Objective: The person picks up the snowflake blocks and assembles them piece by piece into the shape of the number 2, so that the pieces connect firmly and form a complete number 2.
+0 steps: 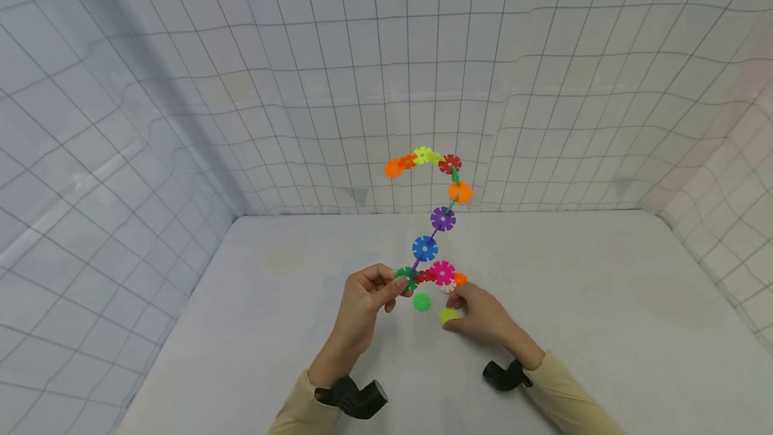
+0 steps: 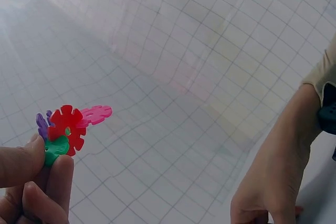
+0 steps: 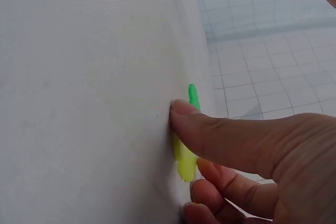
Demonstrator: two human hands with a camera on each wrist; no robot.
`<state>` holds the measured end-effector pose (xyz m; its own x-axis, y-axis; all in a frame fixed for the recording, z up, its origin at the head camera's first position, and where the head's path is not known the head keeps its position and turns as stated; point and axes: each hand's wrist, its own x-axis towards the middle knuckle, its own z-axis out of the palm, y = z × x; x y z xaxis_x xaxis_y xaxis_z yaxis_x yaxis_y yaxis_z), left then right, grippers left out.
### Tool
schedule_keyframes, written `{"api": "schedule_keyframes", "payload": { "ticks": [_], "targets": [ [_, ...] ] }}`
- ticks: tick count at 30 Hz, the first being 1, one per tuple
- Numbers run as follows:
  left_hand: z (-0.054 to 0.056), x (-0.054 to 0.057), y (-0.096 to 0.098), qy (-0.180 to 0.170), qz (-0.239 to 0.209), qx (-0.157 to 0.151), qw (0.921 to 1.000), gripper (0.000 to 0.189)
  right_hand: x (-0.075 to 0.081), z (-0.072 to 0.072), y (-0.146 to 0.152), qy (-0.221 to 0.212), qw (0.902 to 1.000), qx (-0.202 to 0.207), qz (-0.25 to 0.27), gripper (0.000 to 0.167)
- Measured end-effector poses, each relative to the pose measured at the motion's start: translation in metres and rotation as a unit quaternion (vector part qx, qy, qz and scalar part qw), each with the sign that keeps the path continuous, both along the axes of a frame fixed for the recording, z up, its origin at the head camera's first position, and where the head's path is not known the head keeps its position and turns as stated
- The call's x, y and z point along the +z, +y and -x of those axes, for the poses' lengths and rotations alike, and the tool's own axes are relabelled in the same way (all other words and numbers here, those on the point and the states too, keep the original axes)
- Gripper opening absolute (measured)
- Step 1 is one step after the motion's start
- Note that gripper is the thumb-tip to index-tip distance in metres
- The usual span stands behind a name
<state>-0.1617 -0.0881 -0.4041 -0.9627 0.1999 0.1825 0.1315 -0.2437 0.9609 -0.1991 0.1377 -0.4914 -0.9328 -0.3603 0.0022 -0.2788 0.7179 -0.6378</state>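
Observation:
My left hand (image 1: pixel 366 297) pinches a dark green notched interlocking disc (image 2: pixel 55 150) between thumb and fingers. From it a chain of slotted discs leads off: blue (image 1: pixel 425 248), purple (image 1: pixel 443 219), orange (image 1: pixel 460 192), then red, yellow and orange curving left. A short branch with red discs (image 2: pixel 67 124) and a pink disc (image 1: pixel 443 272) points right. My right hand (image 1: pixel 483 314) is low at the table, thumb and fingers about a yellow disc (image 3: pixel 186 165). A light green disc (image 1: pixel 421 302) lies left of it. An orange disc (image 1: pixel 461 279) and a white one show beside the pink disc.
The white table (image 1: pixel 278 327) spreads under both hands. Behind it and along the sides stand pale grid-patterned walls (image 1: pixel 447 39). A black wrist camera (image 1: pixel 356 398) is strapped on each forearm.

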Motion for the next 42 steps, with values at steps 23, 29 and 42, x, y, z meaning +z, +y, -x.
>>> {"api": "schedule_keyframes", "payload": {
  "ticks": [23,29,42],
  "targets": [
    [0.003,0.000,-0.002,-0.007,0.003,0.013,0.9999,0.008,0.007,0.000,0.013,-0.031,0.9932,0.041,0.105,0.015],
    [0.002,0.000,-0.003,-0.012,0.003,0.018,0.9998,0.010,0.035,-0.004,0.020,-0.112,0.9558,0.046,0.268,0.019],
    [0.000,0.001,-0.004,-0.013,-0.004,0.008,0.9999,0.006,0.095,-0.030,0.026,-0.022,0.9388,0.024,0.343,0.023]
  ]
}}
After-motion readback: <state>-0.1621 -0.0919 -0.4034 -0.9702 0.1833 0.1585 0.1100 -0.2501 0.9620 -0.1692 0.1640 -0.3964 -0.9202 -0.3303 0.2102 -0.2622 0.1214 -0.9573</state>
